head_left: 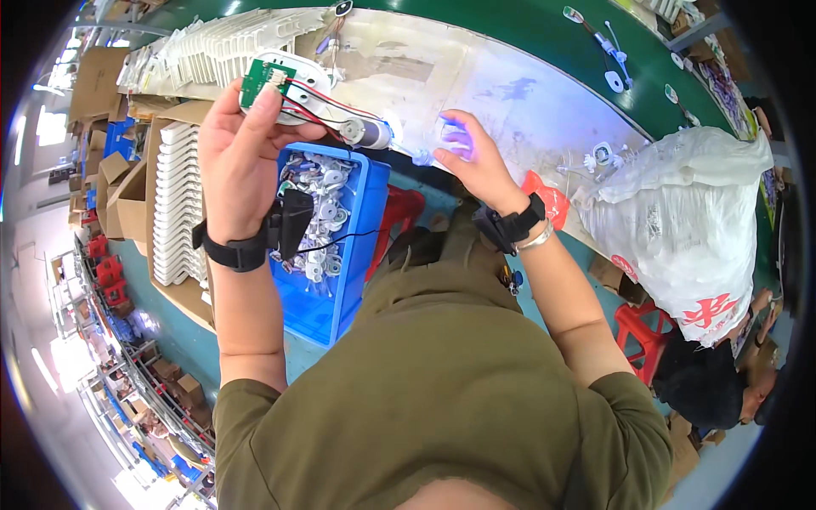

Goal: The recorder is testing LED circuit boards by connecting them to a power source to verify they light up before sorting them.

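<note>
Head cam: your left hand (240,149) is raised and closed around a white plastic housing (299,85), thumb pressing a small green circuit board (264,81) against it. Red and black wires (319,106) run from the board to a little silver motor (367,133) dangling just above the blue bin (357,255) of white parts. Your right hand (476,161) pinches a small clear plastic piece (455,136) over the worktable (510,93).

I work at a factory assembly line. A green conveyor belt (527,34) carrying small parts runs past my tabletop (510,102). Stacked white trays (178,204) in cardboard boxes (127,200), a blue bin (340,280) of components, a large bag (680,212) of white parts and red stools (642,331) surround my station.
</note>
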The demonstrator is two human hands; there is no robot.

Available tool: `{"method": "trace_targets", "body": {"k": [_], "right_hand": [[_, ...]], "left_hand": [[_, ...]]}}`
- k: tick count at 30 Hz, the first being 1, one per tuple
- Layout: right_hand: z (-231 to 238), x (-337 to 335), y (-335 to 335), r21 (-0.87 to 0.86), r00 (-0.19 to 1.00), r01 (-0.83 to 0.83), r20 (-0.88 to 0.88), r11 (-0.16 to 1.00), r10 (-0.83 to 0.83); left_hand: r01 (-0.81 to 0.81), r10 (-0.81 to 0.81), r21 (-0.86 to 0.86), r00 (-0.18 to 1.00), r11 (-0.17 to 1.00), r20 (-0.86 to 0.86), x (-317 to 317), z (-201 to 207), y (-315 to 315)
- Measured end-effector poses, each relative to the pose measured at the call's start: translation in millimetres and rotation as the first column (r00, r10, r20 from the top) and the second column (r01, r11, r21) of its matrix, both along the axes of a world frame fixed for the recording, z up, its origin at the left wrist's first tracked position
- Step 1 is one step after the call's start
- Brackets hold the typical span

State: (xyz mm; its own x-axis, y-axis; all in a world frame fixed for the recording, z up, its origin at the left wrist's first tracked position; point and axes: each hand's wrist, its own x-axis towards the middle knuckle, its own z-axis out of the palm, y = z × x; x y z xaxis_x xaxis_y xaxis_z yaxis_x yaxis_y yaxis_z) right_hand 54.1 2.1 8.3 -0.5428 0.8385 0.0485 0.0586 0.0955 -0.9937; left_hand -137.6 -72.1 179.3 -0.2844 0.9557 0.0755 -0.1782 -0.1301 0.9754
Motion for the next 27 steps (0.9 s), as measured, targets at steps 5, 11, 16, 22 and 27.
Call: {"method": "trace_targets", "body": {"k": [5,11,16,22,27], "right_hand": [[-5.2,-13.6,1.7,-0.679,0.807,-0.546,-0.584,0.491,0.089],[-1.5,-13.6,-23.8,-0.698,0.809,-0.541,-0.584,0.469,0.063],[14.4,0.4,-11.4,-0.723,0.893,-0.386,-0.449,0.573,0.036],[35.1,0.1,-6.1,-0.655,0.926,-0.276,-0.378,0.703,0.011],[43.9,3.1,-10.2,-0.617,0.914,-0.308,-0.404,0.724,0.045]], "left_hand": [[0.093,-0.093,0.006,0.995,0.996,0.022,-13.3,8.8,-13.1],[0.108,-0.113,0.08,0.992,0.991,0.057,-39.9,12.3,-30.3],[0.043,-0.048,0.102,0.998,0.994,0.046,-56.3,8.3,-50.2],[-0.016,0.012,0.095,0.999,0.995,0.045,-69.2,5.6,-65.4],[-0.093,0.091,0.095,0.996,0.991,0.022,-77.3,5.7,-74.1]]}}
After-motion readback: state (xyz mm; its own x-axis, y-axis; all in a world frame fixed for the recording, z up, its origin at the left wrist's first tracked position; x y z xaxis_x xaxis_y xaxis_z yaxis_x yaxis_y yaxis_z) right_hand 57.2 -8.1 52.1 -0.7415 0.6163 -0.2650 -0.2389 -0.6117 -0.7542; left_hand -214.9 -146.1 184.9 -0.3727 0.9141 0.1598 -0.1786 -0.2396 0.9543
